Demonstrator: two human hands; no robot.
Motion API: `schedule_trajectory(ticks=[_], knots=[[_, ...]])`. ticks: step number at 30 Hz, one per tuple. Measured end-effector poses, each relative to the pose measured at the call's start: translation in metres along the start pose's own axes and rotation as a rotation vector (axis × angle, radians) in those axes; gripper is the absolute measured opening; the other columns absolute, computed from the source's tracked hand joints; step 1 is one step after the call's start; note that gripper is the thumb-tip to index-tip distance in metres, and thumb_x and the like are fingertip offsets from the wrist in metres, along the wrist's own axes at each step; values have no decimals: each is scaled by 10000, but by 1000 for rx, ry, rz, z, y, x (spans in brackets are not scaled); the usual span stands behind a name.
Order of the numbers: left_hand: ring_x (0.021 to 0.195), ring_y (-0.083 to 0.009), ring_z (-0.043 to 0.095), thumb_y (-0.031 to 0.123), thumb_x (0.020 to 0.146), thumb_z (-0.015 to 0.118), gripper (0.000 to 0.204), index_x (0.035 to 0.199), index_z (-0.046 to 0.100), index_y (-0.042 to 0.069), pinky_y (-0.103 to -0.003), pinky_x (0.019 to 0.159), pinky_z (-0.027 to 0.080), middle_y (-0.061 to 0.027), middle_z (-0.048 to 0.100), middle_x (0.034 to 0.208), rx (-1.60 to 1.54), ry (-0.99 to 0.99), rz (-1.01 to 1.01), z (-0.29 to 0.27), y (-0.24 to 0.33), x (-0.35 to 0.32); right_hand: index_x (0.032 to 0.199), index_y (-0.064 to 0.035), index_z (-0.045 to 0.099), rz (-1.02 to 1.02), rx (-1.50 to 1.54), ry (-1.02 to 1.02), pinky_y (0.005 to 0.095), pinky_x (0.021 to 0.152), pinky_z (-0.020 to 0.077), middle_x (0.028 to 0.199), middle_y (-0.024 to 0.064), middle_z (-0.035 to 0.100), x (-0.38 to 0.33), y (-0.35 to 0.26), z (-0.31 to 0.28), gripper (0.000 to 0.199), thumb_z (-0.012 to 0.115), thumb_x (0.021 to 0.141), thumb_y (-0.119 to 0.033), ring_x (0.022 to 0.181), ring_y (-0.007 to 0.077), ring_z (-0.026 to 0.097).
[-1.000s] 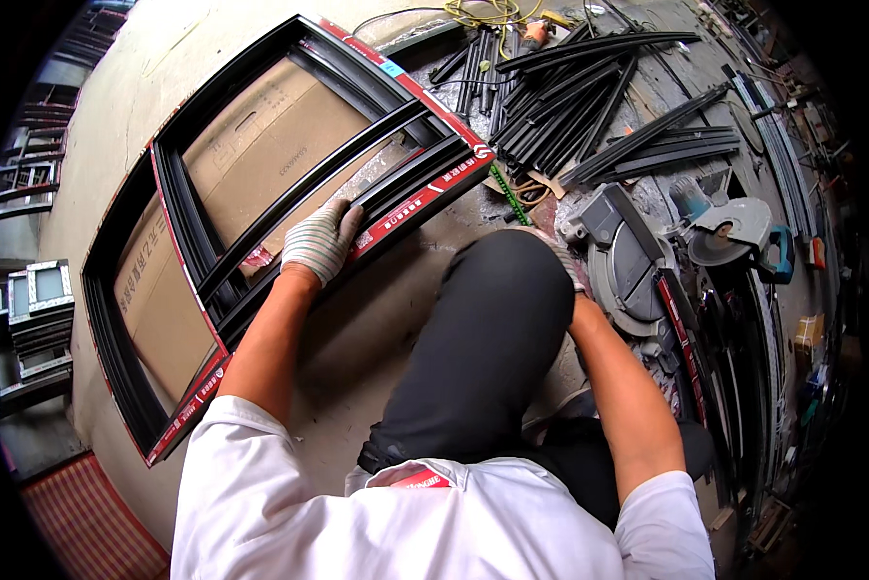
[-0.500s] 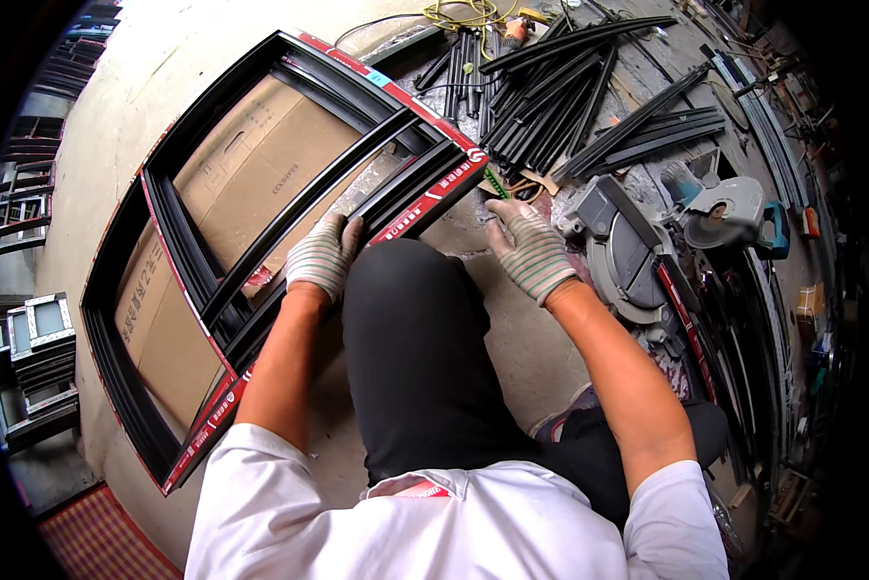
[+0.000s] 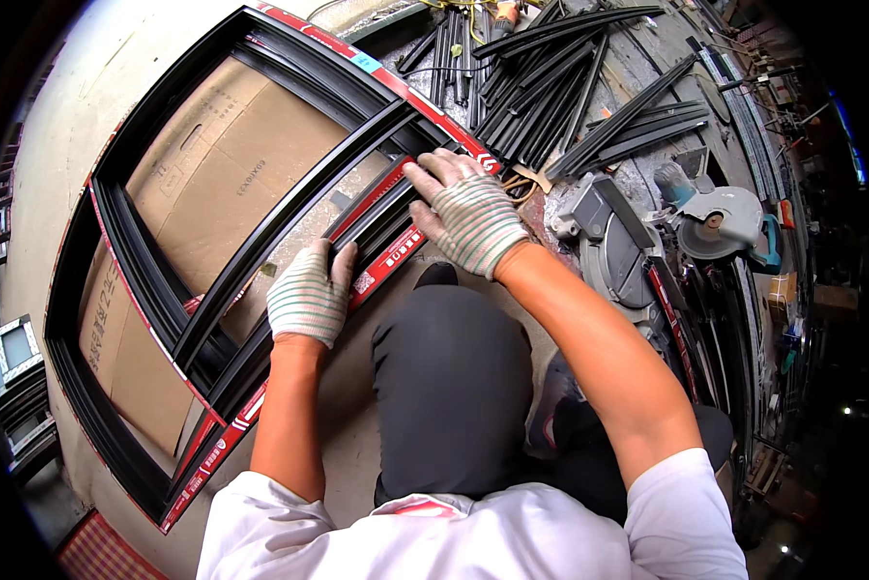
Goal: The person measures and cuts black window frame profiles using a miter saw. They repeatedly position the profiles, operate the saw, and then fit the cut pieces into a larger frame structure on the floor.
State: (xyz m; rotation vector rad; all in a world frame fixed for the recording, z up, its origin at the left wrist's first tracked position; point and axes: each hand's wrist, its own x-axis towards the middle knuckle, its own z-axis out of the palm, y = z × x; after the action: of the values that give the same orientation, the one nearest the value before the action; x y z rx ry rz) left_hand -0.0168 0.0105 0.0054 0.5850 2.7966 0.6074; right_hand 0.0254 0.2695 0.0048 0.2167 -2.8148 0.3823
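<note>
A large black window frame [image 3: 289, 246] with red protective film on its outer edges lies to the left and ahead of me. Both my hands wear striped knit gloves. At the near side, my left hand [image 3: 307, 298] has its fingers curled over the rail, the thumb apart from them. My right hand [image 3: 468, 217] lies over the same side close to the right corner, fingers stretched forward across the rails. A red-faced strip [image 3: 372, 198] shows between the black bars ahead of my hands. The undersides of the fingers are hidden.
Flat cardboard [image 3: 236, 145] lies beneath the frame. Several black profiles [image 3: 550, 97] are heaped beyond its right corner. To the right stand a grey machine [image 3: 608, 237] and a cut-off saw [image 3: 715, 227] with a round blade. More framed panels [image 3: 19, 353] are stacked at left.
My right hand has moved left from beside the corner onto the frame's near rails. The red-faced strip between the bars has come into sight. My left hand stays on the near rail.
</note>
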Motion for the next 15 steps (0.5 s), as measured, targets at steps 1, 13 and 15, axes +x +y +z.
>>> schedule_trajectory(ticks=[1, 13, 15], knots=[[997, -459, 704, 445, 1073, 609, 418, 1133, 706, 42, -515, 865, 559, -261, 728, 1062, 4, 5, -20, -2, 2, -3, 1379, -41, 645, -21, -7, -5, 538, 1197, 397, 1385, 192, 640, 2, 2, 6, 486, 681, 978, -312, 1378, 395, 560], [877, -432, 719, 380, 1009, 742, 389, 1130, 713, 12, -456, 792, 579, -226, 734, 969, 14, 138, -218, 1, -44, -37, 1053, -45, 669, -197, 122, -95, 519, 1145, 404, 1016, 134, 662, 41, 7, 26, 342, 676, 935, -366, 1062, 326, 638], [831, -404, 718, 351, 1001, 760, 366, 1118, 713, 7, -435, 773, 576, -218, 731, 933, 15, 159, -240, 6, -53, -42, 995, -50, 685, -188, 199, -128, 492, 1092, 427, 983, 148, 677, 43, -1, 30, 342, 677, 935, -387, 1021, 320, 652]])
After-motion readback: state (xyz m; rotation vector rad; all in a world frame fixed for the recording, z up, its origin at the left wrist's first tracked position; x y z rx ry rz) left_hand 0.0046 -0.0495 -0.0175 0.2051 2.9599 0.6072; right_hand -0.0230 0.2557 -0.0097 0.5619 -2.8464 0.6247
